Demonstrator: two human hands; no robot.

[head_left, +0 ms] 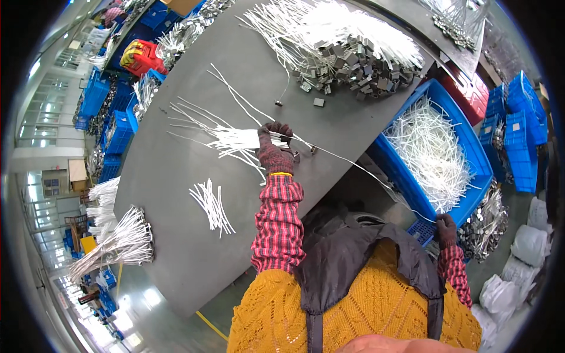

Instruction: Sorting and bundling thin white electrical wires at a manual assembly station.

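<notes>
My left hand (274, 148), in a dark knit glove, grips a bundle of white cords (235, 140) lying on the grey table (176, 235). A single white cord (359, 167) runs from that hand down to my right hand (445, 228), also gloved, which pinches its far end beside a blue crate (406, 176). A small dark metal clip (312, 149) sits on the cord close to the left hand.
A heap of grey metal clips with white cords (347, 53) lies at the table's far side. The blue crate holds a tangle of white cords (432, 153). A short cord bunch (212, 206) and a finished bundle (118, 241) lie on the table's left. Blue crates stand around.
</notes>
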